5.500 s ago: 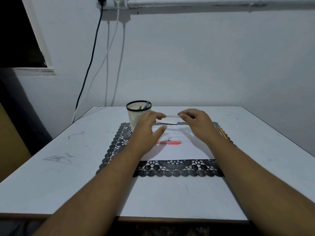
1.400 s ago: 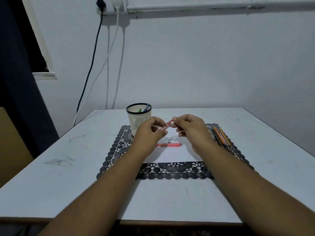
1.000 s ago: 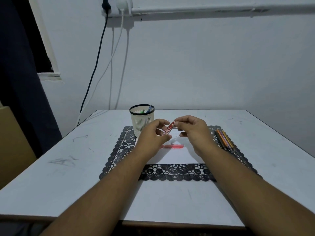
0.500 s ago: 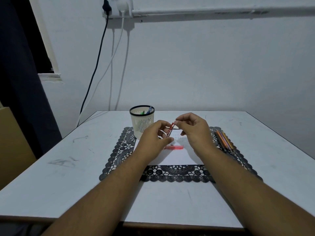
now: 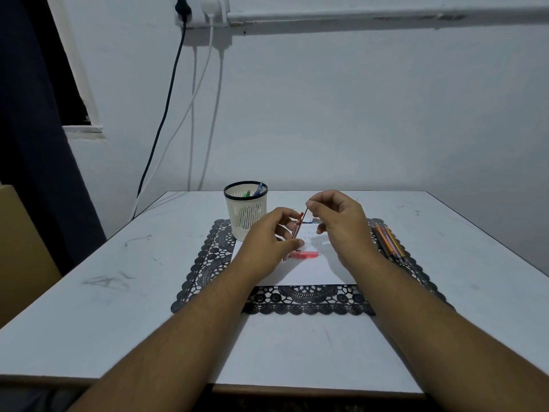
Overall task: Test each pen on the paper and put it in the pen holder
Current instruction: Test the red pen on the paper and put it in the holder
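Two hands on one red pen (image 5: 299, 225), held steeply above the paper (image 5: 309, 269): left hand (image 5: 269, 243) gripping the barrel, right hand (image 5: 338, 224) pinching the upper end. Apparently readying it for testing. Next, probably: tip down for a stroke, then into the pen holder (image 5: 245, 210), just left.

Matt white tabletop (image 5: 118, 292), smooth but scuffed with grey marks at left of frame. Black lace-patterned mat (image 5: 309, 301) at centre, openwork, looks like cloth or soft plastic. Plain matt white paper (image 5: 309, 272) on top. Cream plastic pen holder (image 5: 246, 214), slotted wall, dark rim. Translucent red plastic pen (image 5: 299, 225), slightly glossy. Painted matt wall (image 5: 356, 114) behind.
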Action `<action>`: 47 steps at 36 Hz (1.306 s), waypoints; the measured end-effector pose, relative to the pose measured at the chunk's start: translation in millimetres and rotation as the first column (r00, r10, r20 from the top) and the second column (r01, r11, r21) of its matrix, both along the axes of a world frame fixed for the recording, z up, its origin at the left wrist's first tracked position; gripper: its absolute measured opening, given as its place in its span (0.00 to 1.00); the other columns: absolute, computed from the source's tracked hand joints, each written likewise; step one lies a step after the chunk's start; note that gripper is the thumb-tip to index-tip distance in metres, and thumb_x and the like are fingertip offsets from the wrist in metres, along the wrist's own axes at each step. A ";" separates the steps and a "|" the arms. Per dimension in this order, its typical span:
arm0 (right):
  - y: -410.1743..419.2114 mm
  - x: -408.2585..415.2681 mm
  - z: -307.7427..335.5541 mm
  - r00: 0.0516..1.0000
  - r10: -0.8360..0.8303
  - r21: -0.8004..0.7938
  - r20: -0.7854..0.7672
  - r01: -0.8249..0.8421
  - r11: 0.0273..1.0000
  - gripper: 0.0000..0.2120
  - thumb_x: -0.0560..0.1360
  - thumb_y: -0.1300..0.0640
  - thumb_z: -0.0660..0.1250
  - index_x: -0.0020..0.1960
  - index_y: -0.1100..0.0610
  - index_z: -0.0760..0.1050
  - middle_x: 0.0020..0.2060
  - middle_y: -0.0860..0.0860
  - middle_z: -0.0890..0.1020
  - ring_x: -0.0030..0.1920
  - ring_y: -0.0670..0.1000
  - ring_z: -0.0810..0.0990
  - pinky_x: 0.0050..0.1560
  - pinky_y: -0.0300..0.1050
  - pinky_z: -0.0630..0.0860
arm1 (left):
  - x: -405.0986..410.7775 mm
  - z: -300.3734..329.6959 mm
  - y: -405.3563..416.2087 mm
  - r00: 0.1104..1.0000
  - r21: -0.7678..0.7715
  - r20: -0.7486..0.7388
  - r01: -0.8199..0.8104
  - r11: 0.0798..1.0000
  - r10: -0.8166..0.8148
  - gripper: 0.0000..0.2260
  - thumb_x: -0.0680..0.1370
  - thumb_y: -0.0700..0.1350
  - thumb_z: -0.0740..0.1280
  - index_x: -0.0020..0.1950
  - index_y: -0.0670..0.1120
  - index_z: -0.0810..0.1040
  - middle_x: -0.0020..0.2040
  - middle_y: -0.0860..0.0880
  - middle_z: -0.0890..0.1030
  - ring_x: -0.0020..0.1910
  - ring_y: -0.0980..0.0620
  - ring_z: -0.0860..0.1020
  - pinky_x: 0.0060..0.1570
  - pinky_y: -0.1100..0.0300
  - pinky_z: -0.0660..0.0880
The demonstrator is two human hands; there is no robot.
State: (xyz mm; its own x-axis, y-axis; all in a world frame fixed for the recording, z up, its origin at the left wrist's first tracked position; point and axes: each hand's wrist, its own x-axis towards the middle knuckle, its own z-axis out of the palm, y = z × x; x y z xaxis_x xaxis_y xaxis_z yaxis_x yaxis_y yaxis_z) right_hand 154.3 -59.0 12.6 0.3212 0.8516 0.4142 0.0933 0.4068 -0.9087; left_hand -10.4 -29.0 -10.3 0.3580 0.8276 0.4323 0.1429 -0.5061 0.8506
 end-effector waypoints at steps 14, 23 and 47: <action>-0.7 4.0 4.6 0.997 0.001 0.021 -0.072 0.001 1.000 0.02 0.81 0.62 0.68 0.51 0.56 0.78 0.42 0.50 0.87 0.38 0.46 0.78 0.36 0.44 0.75 | 0.4 -2.7 1.7 0.999 -0.035 -0.009 0.038 0.999 -0.038 0.21 0.72 0.31 0.76 0.59 0.51 0.80 0.46 0.47 0.78 0.37 0.54 0.78 0.37 0.47 0.81; -0.5 2.3 5.4 0.997 0.024 -0.010 -0.076 -0.025 1.000 0.04 0.80 0.63 0.69 0.52 0.59 0.82 0.41 0.50 0.85 0.38 0.46 0.79 0.35 0.44 0.76 | 0.9 -2.2 0.0 0.998 -0.044 -0.001 0.057 0.997 -0.057 0.23 0.72 0.30 0.76 0.60 0.53 0.80 0.48 0.46 0.77 0.39 0.54 0.78 0.38 0.39 0.82; 8.1 40.1 6.9 0.759 -0.009 -0.096 -0.651 -0.070 0.993 0.03 0.84 0.64 0.65 0.56 0.60 0.77 0.43 0.57 0.80 0.38 0.56 0.84 0.38 0.46 0.84 | -3.2 0.7 6.0 0.999 -0.042 0.053 0.005 0.999 -0.003 0.20 0.74 0.36 0.76 0.60 0.56 0.81 0.51 0.48 0.81 0.43 0.55 0.78 0.45 0.55 0.81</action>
